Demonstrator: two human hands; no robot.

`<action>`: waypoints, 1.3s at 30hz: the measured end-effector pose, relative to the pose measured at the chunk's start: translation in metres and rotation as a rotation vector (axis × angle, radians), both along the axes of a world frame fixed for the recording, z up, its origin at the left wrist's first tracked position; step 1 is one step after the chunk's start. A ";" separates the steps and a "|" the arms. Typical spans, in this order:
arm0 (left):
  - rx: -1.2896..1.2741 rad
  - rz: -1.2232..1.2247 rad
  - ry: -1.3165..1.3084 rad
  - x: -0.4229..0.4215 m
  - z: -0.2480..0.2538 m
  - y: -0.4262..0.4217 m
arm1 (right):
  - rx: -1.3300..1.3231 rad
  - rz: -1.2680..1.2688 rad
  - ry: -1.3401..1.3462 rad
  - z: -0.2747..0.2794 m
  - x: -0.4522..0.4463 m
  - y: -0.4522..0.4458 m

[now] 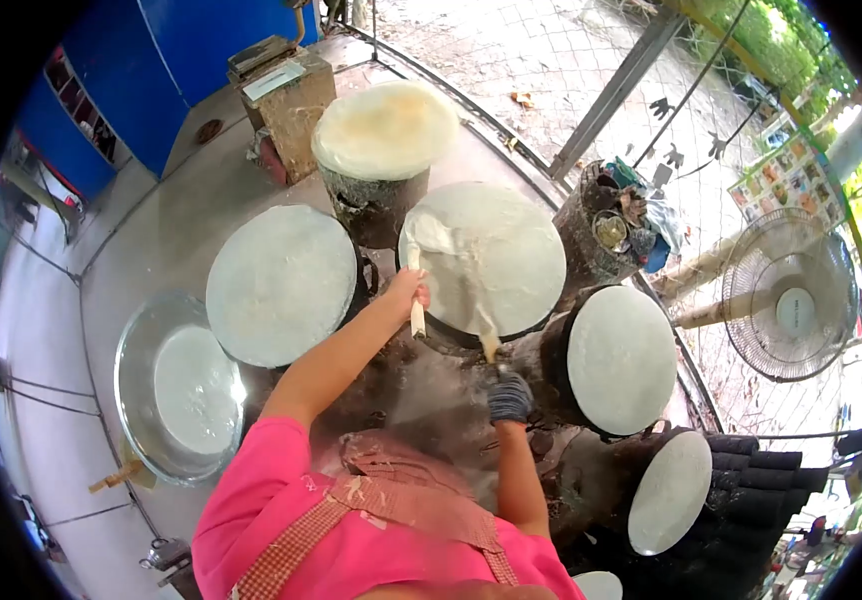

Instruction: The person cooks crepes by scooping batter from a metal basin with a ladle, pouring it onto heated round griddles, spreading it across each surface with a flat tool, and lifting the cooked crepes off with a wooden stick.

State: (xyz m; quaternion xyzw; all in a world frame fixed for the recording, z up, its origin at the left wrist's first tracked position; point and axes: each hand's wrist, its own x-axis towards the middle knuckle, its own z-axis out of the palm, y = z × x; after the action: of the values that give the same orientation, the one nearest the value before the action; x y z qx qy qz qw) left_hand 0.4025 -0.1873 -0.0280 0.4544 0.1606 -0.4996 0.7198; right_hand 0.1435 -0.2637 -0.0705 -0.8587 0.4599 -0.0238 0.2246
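My left hand [410, 288], bare, is wrapped round a pale wooden stick [417, 318]. The stick's upper part reaches over the near left of a round white griddle [511, 235], where a whitish smear of wet batter [436, 237] lies. My right hand [510, 397], in a grey striped glove, grips a wooden-handled tool [490, 346]. That tool points up onto the same griddle, and its far end is blurred in the pale batter, so its kind is unclear.
More round white-topped griddles stand about: left [286, 285], right [621, 360] and lower right [669, 492]. Behind is a pale browned flatbread [386, 125] on a drum. A metal basin [191, 390] of white liquid sits left; a fan [794, 308] and a litter-filled drum [599, 235] are right.
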 end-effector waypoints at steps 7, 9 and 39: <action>-0.045 -0.072 0.094 0.019 -0.002 0.019 | -0.023 -0.167 0.075 0.009 0.035 0.037; -0.079 -0.073 0.172 0.027 -0.003 0.027 | 0.134 -0.133 0.015 0.041 0.033 0.038; -0.735 0.182 0.803 -0.085 0.037 0.456 | 0.831 0.274 -0.683 -0.053 0.044 0.163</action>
State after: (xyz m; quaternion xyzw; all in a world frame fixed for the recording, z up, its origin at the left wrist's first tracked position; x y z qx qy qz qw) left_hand 0.3175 0.2688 0.0094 -0.0686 0.2761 -0.5927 0.7535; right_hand 0.1877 -0.1009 -0.1232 -0.6935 0.2155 -0.0882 0.6818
